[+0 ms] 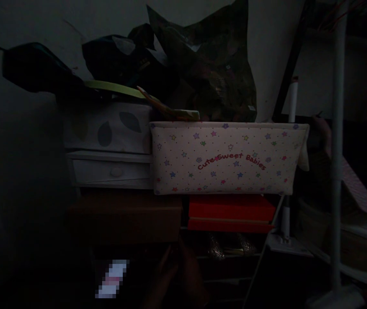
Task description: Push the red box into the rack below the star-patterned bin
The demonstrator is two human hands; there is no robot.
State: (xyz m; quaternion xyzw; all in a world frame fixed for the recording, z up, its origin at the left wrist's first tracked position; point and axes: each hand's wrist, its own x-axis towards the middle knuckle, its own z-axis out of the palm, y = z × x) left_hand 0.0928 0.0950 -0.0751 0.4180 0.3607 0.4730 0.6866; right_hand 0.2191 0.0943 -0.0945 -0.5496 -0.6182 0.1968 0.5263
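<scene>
One dim hand [173, 270], fingers indistinct.

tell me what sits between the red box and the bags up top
In the head view, the star-print fabric bin marked "Cute Sweet Babies" sits between the red box below and the dark bags piled above.

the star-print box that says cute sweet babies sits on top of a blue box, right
Not quite. In the head view, the star-print box lettered "Cute Sweet Babies" sits above a red box, not a blue one. The rest stands: the red box is directly below it.
</scene>
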